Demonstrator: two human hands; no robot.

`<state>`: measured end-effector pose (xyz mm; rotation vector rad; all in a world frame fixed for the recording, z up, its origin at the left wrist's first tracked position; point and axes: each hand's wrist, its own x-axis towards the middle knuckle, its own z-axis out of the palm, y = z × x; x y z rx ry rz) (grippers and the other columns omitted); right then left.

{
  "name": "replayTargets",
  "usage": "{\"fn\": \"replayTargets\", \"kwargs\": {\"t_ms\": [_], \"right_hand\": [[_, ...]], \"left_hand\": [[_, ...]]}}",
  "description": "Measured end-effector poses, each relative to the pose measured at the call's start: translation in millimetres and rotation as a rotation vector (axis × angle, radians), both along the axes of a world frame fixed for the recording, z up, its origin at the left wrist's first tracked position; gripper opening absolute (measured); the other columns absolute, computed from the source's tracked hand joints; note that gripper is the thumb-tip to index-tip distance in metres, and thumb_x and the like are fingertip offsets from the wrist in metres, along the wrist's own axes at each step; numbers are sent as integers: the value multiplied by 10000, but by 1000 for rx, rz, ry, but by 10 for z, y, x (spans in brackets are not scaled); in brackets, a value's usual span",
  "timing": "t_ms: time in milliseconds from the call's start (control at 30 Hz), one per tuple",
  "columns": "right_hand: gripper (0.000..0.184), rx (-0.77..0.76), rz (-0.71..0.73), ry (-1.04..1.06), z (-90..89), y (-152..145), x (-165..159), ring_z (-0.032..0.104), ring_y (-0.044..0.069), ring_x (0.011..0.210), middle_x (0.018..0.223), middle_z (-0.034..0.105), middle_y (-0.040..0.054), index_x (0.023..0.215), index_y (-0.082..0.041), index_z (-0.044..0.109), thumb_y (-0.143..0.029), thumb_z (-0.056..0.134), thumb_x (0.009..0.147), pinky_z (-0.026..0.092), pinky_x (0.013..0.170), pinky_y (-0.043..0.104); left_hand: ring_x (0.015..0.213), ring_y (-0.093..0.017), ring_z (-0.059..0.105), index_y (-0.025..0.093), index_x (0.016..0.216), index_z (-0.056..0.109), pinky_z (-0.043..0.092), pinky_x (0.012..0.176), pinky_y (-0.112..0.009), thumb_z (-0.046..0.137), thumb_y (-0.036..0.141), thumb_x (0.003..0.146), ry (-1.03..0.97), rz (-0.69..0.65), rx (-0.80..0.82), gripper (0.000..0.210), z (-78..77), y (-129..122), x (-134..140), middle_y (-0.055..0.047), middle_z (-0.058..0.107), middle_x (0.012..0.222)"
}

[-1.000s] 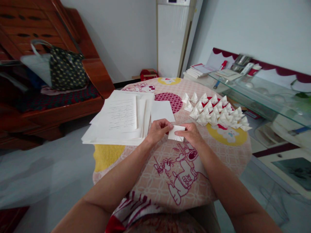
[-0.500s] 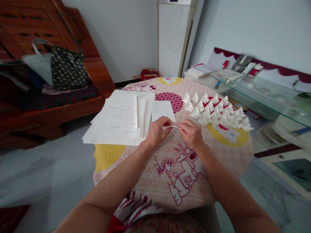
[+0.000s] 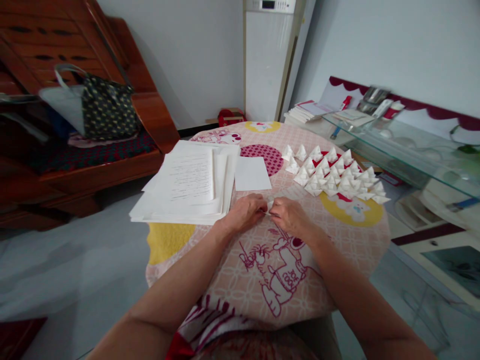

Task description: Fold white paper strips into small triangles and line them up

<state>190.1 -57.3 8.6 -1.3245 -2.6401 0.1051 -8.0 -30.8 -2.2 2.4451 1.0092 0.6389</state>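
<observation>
Far off to the left of my fingers a dark bag (image 3: 108, 107) sits on a bench (image 3: 93, 162); nearer, just beside my left hand (image 3: 247, 212), lies a stack (image 3: 191, 175) of pages. That hand pinches one end of a small paper (image 3: 267, 213), its knuckles up and fingers curled, the left arm (image 3: 180, 280) slanting forward and inward. A blank sheet (image 3: 253, 173) lies flat just beyond these fingers, apart from them. The paper is right between my fingertips, its thin edge running crosswise from hand to hand; its full shape is hidden, and neither hand is nearer. My right hand (image 3: 290, 215) mirrors the left, its bent fingers narrowed on the other end, the right arm (image 3: 347, 280) angling inward. Beyond it, forward and right, stand rows of folded pieces (image 3: 333, 172), near but untouched.
</observation>
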Motion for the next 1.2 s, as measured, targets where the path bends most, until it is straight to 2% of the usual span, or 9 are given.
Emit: {"fn": "replayTargets", "kwargs": {"t_ms": [200,367,633,767,933,1067,1200], "right_hand": [[197,-147,-8,176,13,33,100,536,145,690,756,600,27,651,-160,678,-114,671,843,364,657,278],[260,-210,-84,362,-6,72,117,471,123,602,645,536,-7,544,-165,579,-104,636,790,300,600,277],[249,-335,-305,476,12,123,113,393,107,531,511,428,-47,556,-169,571,-220,621,795,248,548,273],[220,-395,-384,462,71,108,118,404,110,527,511,463,-41,586,-167,612,-241,634,791,262,545,266],[243,-365,-454,358,106,108,116,430,119,548,519,480,-31,575,-167,615,-240,662,802,270,553,268],[247,-349,-471,279,104,122,115,438,126,562,542,506,-23,601,-168,640,-244,676,833,273,561,270],[201,-323,-451,218,81,129,116,492,139,601,618,601,3,689,-169,696,-255,678,870,294,582,266]], "left_hand": [[742,-188,608,208,740,764,427,703,-289,635,91,773,-84,-8,-100,177,20,32,-23,-55,669,777],[715,-168,589,217,692,754,418,696,-284,674,158,756,-207,9,-200,119,2,98,-26,-32,666,717],[641,-125,517,161,713,711,346,640,-276,598,262,852,-20,164,-206,206,-7,155,12,-11,643,678],[621,-119,506,157,696,712,324,623,-279,623,282,833,-2,202,-225,205,-3,187,32,-10,647,659],[619,-127,532,161,684,729,329,618,-285,653,298,795,17,261,-272,191,41,191,62,-19,672,659],[602,-133,526,160,675,737,333,617,-293,676,300,783,49,314,-282,187,76,183,85,-21,661,627],[588,-136,501,160,668,741,326,620,-302,684,298,788,84,331,-257,192,86,176,100,-28,649,605]]}}
